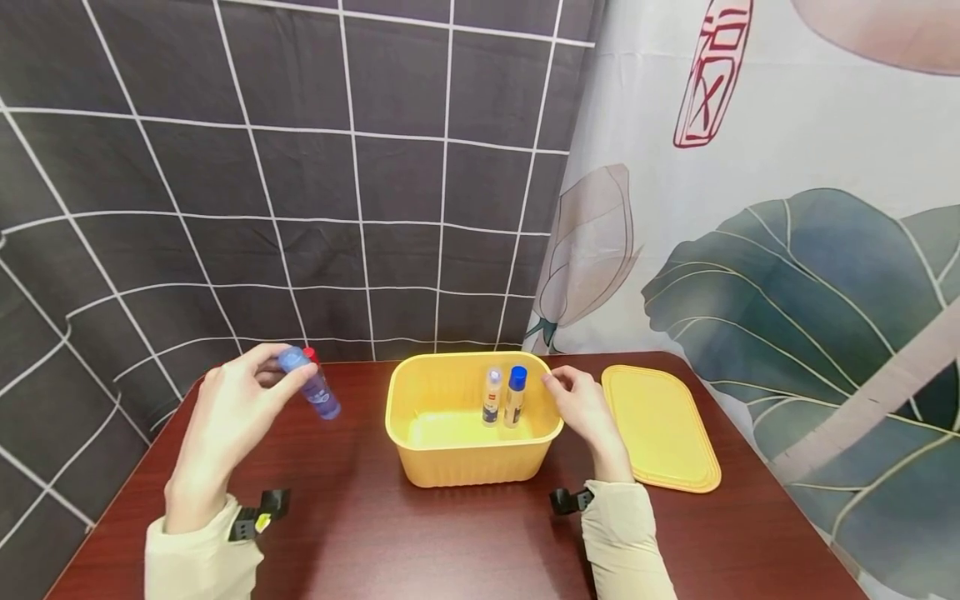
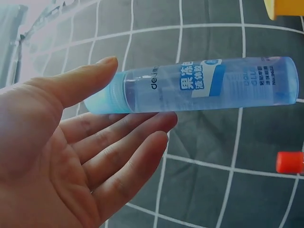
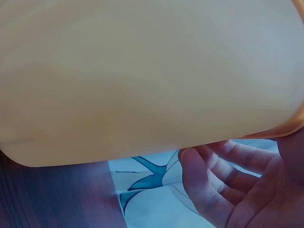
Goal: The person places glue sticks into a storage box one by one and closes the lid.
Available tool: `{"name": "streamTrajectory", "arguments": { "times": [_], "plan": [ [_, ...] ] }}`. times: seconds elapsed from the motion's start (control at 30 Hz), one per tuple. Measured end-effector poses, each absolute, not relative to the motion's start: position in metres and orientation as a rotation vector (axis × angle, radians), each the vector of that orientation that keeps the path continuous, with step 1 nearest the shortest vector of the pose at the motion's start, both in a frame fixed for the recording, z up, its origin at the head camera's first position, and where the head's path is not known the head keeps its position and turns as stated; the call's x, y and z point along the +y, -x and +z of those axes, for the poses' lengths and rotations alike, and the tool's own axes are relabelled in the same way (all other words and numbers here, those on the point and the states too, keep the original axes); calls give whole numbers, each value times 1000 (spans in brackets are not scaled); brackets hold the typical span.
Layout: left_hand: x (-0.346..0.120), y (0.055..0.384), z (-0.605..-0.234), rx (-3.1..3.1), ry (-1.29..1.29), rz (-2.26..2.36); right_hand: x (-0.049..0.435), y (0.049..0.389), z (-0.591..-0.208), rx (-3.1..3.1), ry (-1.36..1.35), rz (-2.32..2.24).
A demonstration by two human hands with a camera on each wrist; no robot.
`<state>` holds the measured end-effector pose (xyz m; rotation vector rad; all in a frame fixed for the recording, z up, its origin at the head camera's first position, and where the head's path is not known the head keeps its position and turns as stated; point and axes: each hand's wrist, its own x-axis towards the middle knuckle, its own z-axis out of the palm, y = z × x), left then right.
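My left hand (image 1: pixel 238 408) holds a blue see-through bottle of liquid glue (image 2: pixel 209 85) by its cap, above the left part of the table. The bottle tilts in the head view, its base toward the lower right. In the left wrist view the thumb presses the cap and the other fingers spread below. My right hand (image 1: pixel 588 410) grips the right rim of a yellow plastic box (image 1: pixel 472 462), whose wall fills most of the right wrist view. Inside the box stand a clear-capped glue bottle (image 1: pixel 491 398) and a blue-capped one (image 1: pixel 514 398), side by side at the right.
A red cap (image 1: pixel 311 356) shows behind the held bottle, the rest of that item hidden. The yellow lid (image 1: pixel 660 429) lies flat on the dark red table (image 1: pixel 360 533), right of the box. Grey gridded cloth (image 1: pixel 300 175) and a printed curtain (image 1: pixel 810 275) hang behind.
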<state>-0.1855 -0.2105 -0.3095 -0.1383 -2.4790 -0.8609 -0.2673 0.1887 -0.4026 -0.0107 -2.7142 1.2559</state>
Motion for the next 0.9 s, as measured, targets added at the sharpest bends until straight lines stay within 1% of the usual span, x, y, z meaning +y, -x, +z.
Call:
{"name": "streamTrajectory", "arguments": {
  "times": [0.2, 0.47, 0.7, 0.9],
  "plan": [
    [-195, 201, -297, -2509, 245, -847, 188, 268, -402, -2709, 1, 1254],
    [-159, 231, -288, -2578, 446, -958, 188, 267, -402, -2717, 20, 1283],
    [-132, 260, -290, -2685, 613, -928, 188, 267, -403, -2711, 8, 1273],
    [-114, 283, -300, -2775, 686, -863, 188, 267, -405, -2701, 9, 1297]
  ]
}}
